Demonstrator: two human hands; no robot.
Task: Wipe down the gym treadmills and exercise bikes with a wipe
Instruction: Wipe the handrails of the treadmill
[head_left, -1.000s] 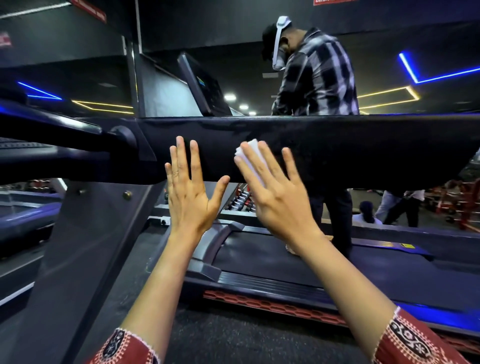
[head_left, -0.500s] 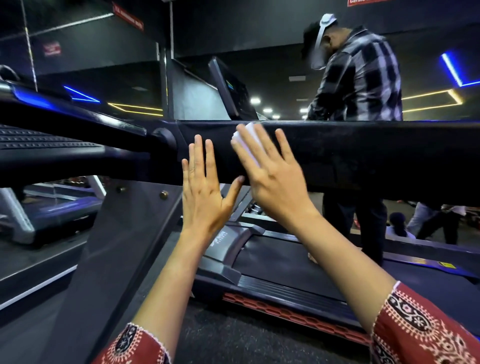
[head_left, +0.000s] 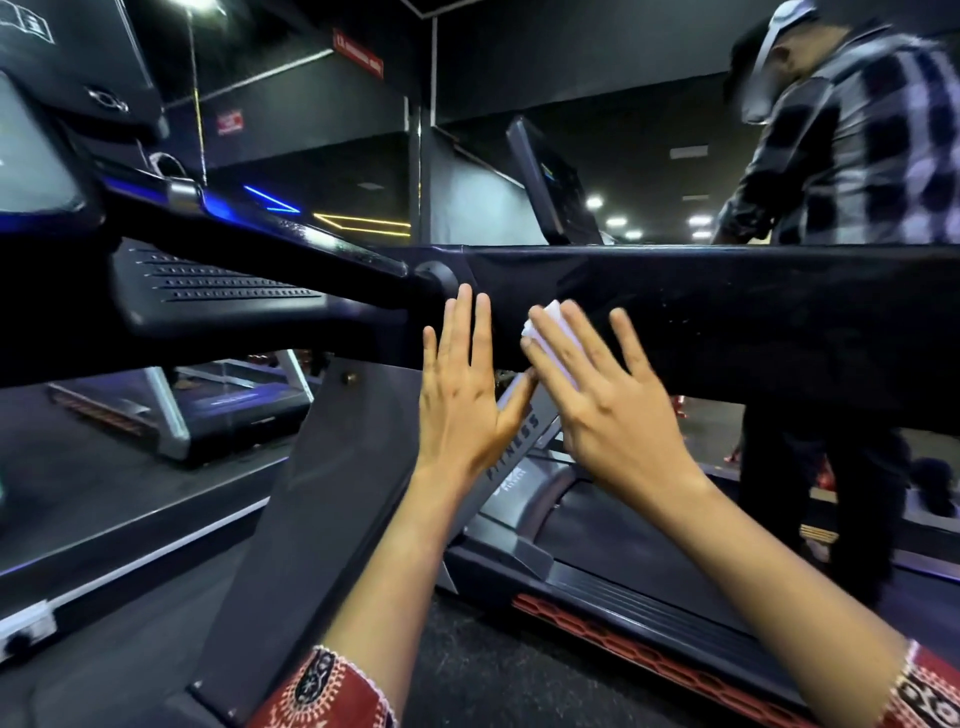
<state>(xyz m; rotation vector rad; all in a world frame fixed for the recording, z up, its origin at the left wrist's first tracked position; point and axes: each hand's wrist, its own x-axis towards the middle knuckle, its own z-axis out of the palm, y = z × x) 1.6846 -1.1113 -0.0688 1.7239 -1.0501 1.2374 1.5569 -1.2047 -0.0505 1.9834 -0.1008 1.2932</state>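
Left hand (head_left: 462, 400): flat on the black rail (head_left: 753, 312), fingers straight and together.
Right hand (head_left: 618, 421): I press with fingers spread apart.
Wipe (head_left: 551, 325): white, between my right fingers and the rail.

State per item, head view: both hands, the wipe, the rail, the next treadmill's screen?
Black glossy treadmill side rail: both hands against it; wet or dry, cannot tell.
White folded wipe: pinned to the rail under fingers, mostly covered.
Left hand: fingers straight, flat on the rail, holds nothing.
Right hand: fingers straight and spread, presses the wipe onto the rail.
Dark tilted screen of the next treadmill: mostly dark, small lit patch.
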